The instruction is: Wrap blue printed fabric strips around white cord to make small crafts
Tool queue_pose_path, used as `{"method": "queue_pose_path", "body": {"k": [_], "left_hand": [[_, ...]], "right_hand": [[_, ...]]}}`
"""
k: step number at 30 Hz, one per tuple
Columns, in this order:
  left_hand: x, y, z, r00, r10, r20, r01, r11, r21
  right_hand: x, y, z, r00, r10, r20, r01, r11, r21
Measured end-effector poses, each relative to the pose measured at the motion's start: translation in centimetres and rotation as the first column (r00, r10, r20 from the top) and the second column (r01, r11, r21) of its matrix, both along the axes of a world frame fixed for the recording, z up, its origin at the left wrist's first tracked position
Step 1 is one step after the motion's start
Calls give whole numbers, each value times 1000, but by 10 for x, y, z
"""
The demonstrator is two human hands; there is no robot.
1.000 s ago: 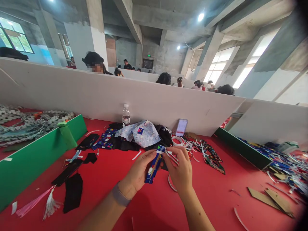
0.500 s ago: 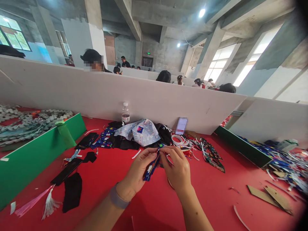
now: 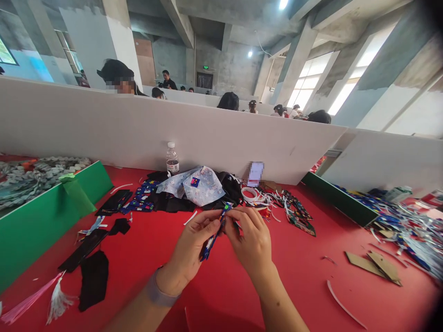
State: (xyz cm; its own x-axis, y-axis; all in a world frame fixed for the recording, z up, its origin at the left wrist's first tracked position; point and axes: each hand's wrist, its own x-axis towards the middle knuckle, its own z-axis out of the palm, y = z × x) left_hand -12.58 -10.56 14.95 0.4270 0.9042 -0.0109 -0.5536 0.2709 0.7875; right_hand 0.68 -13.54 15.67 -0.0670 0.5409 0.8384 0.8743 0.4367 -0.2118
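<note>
A narrow folded strip of dark blue patterned fabric (image 3: 209, 244) is held slantwise above the red table. My left hand (image 3: 197, 240) is closed on it, thumb on top and fingers behind. At its upper end, my right hand (image 3: 249, 233) pinches the fabric edge with thumb and fingertips; the exact spot is partly hidden. Beyond the hands lies a heap with a light blue printed cloth (image 3: 207, 186) over black fabric (image 3: 173, 203). Blue patterned fabric pieces (image 3: 143, 193) lie to its left.
A bottle (image 3: 172, 159) and a phone (image 3: 255, 174) stand by the white partition (image 3: 207, 129). White cord (image 3: 251, 196) lies at the back right. Black pieces (image 3: 94, 281) and tassels (image 3: 58, 297) lie left. Green dividers (image 3: 41, 230) flank the table; cardboard strips (image 3: 374, 266) lie right.
The view has shifted, so the scene sits further left. The fabric strip has turned more edge-on in my left hand, and my right fingers have closed around its upper end.
</note>
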Motion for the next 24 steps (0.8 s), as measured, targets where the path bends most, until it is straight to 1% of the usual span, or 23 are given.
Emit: {"method": "queue_pose_path", "body": {"k": [5, 8, 10, 14, 17, 20, 24], "left_hand": [[-1, -1, -7, 995, 59, -74, -54, 996, 74], [-2, -2, -9, 984, 122, -127, -102, 984, 149], [-2, -3, -10, 976, 145, -162, -111, 973, 202], [-3, -4, -9, 962, 172, -212, -107, 952, 288], [-5, -5, -8, 949, 182, -256, -92, 941, 327], [-7, -6, -8, 934, 182, -306, -69, 936, 346], [-10, -7, -8, 927, 174, -333, -44, 930, 364]], "right_hand": [[-1, -2, 0, 998, -38, 44, 37, 999, 14], [-1, -3, 0, 995, -67, 78, 65, 997, 37], [-1, -4, 0, 991, -84, 105, 79, 995, 54], [1, -5, 2, 979, -122, 161, 109, 990, 85], [2, -5, 3, 974, -137, 183, 118, 987, 110], [3, -5, 4, 972, -127, 196, 108, 989, 105], [3, -6, 4, 977, -93, 192, 79, 994, 81]]}}
